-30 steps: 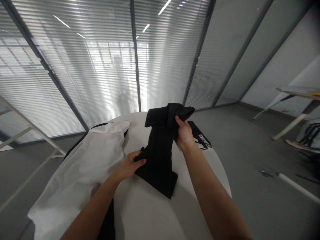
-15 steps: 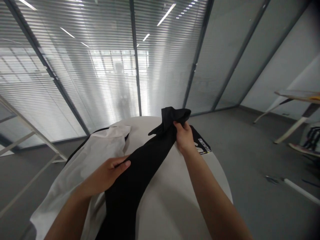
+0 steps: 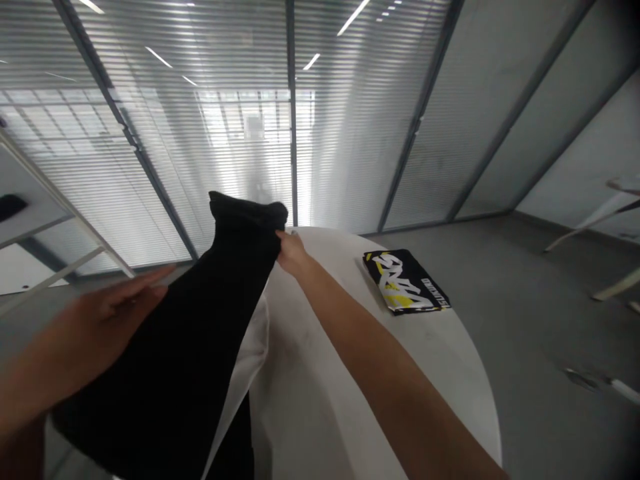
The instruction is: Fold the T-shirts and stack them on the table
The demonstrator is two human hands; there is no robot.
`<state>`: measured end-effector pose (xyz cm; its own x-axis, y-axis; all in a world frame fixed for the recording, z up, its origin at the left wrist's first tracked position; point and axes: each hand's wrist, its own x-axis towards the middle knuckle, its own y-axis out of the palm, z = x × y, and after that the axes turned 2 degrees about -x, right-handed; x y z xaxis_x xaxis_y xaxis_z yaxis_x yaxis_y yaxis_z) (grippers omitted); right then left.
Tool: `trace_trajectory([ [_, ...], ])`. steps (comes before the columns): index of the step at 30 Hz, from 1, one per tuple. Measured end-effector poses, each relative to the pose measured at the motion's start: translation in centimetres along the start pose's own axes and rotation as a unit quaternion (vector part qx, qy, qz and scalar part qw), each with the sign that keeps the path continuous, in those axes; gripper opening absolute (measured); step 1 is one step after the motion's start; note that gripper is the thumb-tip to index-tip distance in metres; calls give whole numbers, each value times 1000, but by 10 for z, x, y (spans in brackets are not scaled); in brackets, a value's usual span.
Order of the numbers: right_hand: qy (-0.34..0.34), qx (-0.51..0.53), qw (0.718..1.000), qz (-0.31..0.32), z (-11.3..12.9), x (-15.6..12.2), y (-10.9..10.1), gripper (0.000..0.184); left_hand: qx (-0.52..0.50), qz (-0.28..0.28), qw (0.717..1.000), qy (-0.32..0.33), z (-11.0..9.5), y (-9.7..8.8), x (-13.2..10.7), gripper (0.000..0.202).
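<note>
A packet (image 3: 406, 281) lies right of the lifted garment (image 3: 165, 333).

1. Blk pkt (image 3: 406, 282) on round wht table (image 3: 440, 360): big wht graffiti-style letters (image 3: 401, 281) w/ yellow accents across front, approx. "SNAS", exact spelling unclear.
2. Same pkt, along right edge: small wht print (image 3: 434, 295), one short line, prob. a brand name, too small & skewed to read for sure.
</note>
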<state>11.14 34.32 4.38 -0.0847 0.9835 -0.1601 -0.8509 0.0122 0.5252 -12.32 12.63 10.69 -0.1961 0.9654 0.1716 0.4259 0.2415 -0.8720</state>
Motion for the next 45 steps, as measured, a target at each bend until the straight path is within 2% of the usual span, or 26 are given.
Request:
trace_trajectory([
  [2, 59, -126, 990, -6, -34, -4, -11, 91, 35, 102, 994, 11, 20, 22, 3, 62],
  [3, 70, -182, 981, 7, -49, -8, -20, 92, 56, 141, 988, 11, 29, 35, 4, 64],
  [4, 79, -226, 970, 30, -63, -15, -30, 87, 83, 153, 985, 12, 37, 48, 4, 68],
  [6, 96, -281, 952, 74, -80, -29, -53, 65, 123, 159, 980, 18, 47, 71, 5, 73],
  [8, 111, -290, 944, 111, -85, -44, -74, 45, 132, 164, 977, 32, 48, 88, 9, 74],
  [10, 116, -319, 926, 167, -77, -58, -93, 30, 126, 174, 976, 45, 39, 98, 16, 73],
  [12, 109, -366, 895, 231, -61, -69, -111, 26, 121, 175, 975, 57, 23, 106, 25, 69],
  [15, 98, -432, 834, 330, -31, -83, -137, 35, 114, 180, 975, 69, -10, 120, 38, 62],
  [18, 60, -537, 764, 353, 3, -93, -162, 39, 103, 195, 972, 81, -46, 144, 46, 55],
  [21, 7, -654, 705, 275, 37, -94, -188, 40, 89, 195, 972, 93, -75, 177, 49, 48],
  [25, -73, -737, 668, 66, 69, -82, -233, 40, 122, 149, 979, 67, -92, 222, 45, 42],
  [28, -33, -799, 584, -139, 77, -70, -270, 48, 160, 47, 984, 57, -88, 247, 36, 40],
  [29, -11, -808, 562, -177, 76, -67, -279, 50, 168, 16, 984, 58, -86, 252, 34, 40],
  [31, 18, -815, 543, -201, 73, -63, -294, 54, 173, -10, 983, 61, -82, 258, 31, 40],
  [34, 12, -822, 535, -194, 67, -59, -302, 55, 179, -4, 981, 67, -80, 260, 30, 40],
  [37, -2, -823, 536, -188, 67, -57, -303, 45, 189, -7, 979, 78, -83, 260, 30, 41],
  [41, -12, -799, 572, -187, 77, -59, -304, 29, 199, -2, 977, 75, -87, 259, 29, 40],
  [45, -71, -765, 601, -220, 92, -62, -303, 26, 196, 4, 979, 65, -87, 259, 30, 39],
])
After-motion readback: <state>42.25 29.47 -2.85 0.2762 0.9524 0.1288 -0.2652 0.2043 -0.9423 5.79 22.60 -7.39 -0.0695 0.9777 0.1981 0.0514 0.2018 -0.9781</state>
